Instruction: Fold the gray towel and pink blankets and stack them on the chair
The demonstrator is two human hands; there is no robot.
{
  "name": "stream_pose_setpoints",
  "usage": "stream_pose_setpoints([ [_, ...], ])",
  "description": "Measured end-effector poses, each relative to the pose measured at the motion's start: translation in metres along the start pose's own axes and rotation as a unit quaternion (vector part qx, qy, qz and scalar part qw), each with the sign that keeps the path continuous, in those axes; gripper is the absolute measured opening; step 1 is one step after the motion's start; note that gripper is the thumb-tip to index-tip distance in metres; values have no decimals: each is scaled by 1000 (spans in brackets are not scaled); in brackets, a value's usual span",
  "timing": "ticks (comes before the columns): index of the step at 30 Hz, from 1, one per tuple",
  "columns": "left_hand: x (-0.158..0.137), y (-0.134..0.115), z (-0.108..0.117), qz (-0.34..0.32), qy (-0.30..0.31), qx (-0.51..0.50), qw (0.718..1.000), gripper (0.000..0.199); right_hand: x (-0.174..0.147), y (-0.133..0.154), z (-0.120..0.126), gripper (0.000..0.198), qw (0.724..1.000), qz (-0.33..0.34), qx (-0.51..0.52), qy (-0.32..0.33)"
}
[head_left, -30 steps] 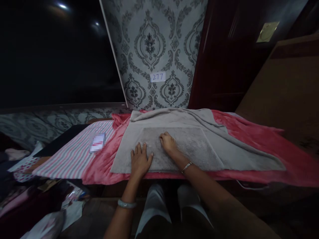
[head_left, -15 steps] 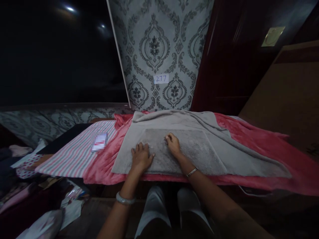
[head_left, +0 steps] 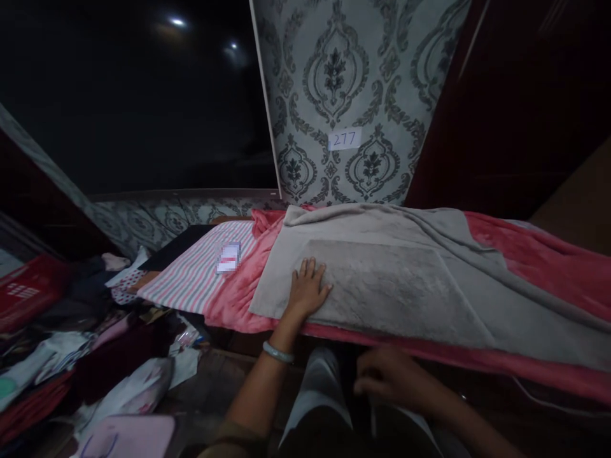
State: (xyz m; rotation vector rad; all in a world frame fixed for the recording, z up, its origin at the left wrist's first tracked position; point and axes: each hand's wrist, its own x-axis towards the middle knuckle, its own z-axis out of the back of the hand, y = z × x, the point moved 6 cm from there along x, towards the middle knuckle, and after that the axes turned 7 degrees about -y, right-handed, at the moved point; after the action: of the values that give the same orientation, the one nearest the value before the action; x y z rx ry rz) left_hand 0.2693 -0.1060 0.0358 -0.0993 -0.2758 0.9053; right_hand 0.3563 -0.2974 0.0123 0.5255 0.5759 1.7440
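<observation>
My left hand [head_left: 308, 294] lies flat on the grey plush cloth [head_left: 382, 286], its fingers spread near the cloth's left end. The cloth has a darker fuzzy folded panel at the front and a lighter, rumpled part behind. My right hand [head_left: 394, 378] is off the cloth, low over my lap and in front of the table edge. Its fingers are curled together and slightly blurred; whatever they pinch, if anything, is too small to make out. Under the grey cloth spreads a pink plush blanket [head_left: 548, 261].
A striped cloth [head_left: 191, 273] covers the table's left part, with a blurred-out card-like item [head_left: 228, 257] on it. A large dark screen [head_left: 157, 102] stands behind. Clothes, bags and a pink flat item [head_left: 131, 436] lie at the lower left. A paper marked 277 [head_left: 344, 138] is on the wall.
My right hand has left the grey cloth and come down toward my lap, fingers still curled. My left hand stays flat on the cloth. The view has swung to the left.
</observation>
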Motion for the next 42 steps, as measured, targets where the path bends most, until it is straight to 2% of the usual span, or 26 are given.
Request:
stream_pose_setpoints([
  [3, 2, -1, 2, -6, -11, -6, 1000, 63, 0, 5, 19, 34, 995, 49, 66, -61],
  [5, 4, -1, 4, -15, -26, -9, 1000, 60, -1, 8, 24, 45, 989, 78, 90, -85],
  [8, 2, 1, 7, -31, -75, -14, 997, 51, -4, -8, 21, 29, 982, 6, 148, -117],
  [9, -1, 2, 8, -42, -97, -18, 994, 47, -6, -17, 20, 29, 974, -30, 177, -139],
  [13, -15, 8, 8, -103, -155, -52, 981, 40, -19, -55, 15, 31, 908, -156, 315, -226],
  [16, -25, 16, 3, -124, -165, -94, 974, 42, -20, -66, -2, 40, 874, -204, 387, -212],
  [20, -34, 28, 0, -116, -180, -154, 965, 42, -12, -60, -18, 47, 858, -211, 428, -190],
  [22, -36, 38, 2, -74, -189, -189, 961, 43, -13, -58, -6, 45, 859, -199, 410, -233],
  [25, -36, 57, 7, 17, -192, -248, 949, 46, -32, -64, 42, 39, 858, -168, 300, -382],
  [28, -27, 72, 13, 92, -162, -285, 940, 53, -65, -79, 98, 33, 823, -148, 117, -536],
  [30, -16, 77, 17, 127, -135, -282, 941, 59, -82, -91, 124, 32, 803, -134, -5, -580],
  [32, -3, 79, 21, 157, -111, -266, 945, 65, -87, -107, 136, 35, 809, -132, -95, -564],
  [35, 14, 79, 24, 203, -78, -254, 942, 66, -76, -131, 139, 44, 850, -166, -164, -473],
  [38, 35, 76, 26, 214, -64, -260, 939, 67, -51, -144, 142, 52, 878, -205, -200, -384],
  [42, 73, 68, 30, 238, -63, -238, 940, 76, -5, -149, 162, 60, 887, -265, -220, -307],
])
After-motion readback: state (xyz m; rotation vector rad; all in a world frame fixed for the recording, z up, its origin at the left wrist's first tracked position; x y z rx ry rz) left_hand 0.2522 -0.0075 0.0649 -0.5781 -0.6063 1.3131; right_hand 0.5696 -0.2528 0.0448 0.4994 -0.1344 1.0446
